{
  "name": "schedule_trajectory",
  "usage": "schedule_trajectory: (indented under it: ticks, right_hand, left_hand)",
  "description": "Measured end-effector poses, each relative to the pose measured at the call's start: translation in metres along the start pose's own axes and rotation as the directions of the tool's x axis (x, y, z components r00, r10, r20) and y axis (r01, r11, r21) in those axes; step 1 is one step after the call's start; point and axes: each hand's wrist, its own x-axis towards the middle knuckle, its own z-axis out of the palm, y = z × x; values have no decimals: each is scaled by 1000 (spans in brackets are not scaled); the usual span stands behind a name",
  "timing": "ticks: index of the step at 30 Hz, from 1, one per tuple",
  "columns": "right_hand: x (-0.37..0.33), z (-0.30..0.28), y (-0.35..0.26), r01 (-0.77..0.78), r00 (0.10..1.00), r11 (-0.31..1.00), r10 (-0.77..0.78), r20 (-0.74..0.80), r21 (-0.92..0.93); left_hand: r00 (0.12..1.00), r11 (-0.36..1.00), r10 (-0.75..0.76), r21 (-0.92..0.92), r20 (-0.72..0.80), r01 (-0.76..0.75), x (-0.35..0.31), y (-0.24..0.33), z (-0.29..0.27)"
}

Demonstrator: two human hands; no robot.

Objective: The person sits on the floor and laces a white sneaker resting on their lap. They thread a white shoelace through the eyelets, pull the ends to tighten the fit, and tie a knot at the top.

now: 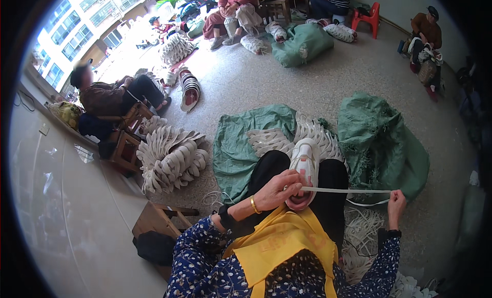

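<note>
Fingers [293, 181] of left hand [277, 191] pinching flat white lace [343, 190] at white sneaker [305, 162] on lap; right hand [396, 201] fingers clamping lace's far end, pulling it taut for threading.

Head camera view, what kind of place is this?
Likely an informal shoe-making workroom: stacks of white soles lie on the floor, green sacks hold more, and the left hand steadies a white shoe being laced.

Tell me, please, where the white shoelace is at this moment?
In the head view, the white shoelace stretches right of centre, from the white shoe under the left hand to the right hand.
</note>
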Motion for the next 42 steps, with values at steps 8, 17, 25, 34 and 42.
schedule_trajectory:
  ticks: [8, 17, 25, 34, 42]
  right_hand:
    - [-13, 12, -146, 102, 945, 958, -178, 275, 268]
    - [-66, 22, -285, -330, 560, 632, -468, 684, 702]
    - [-61, 33, -291, -59, 619, 777, -464, 634, 627]
    - [-60, 75, -288, 418, 670, 671, -683, 291, 613]
    - [-60, 71, -291, 682, 480, 550, -834, 273, 481]
  left_hand:
    - [999, 985, -51, 162, -18, 54, 11, 11, 23]
    - [994, 960, 100, 265, -45, -85, 16, 3, 39]
    - [995, 974, -2, 224, -99, 24, 7, -11, 31]
    - [917, 827, 146, 555, -371, 93, 7, -51, 15]
    - [923, 859, 45, 486, -382, 159, 7, -58, 17]
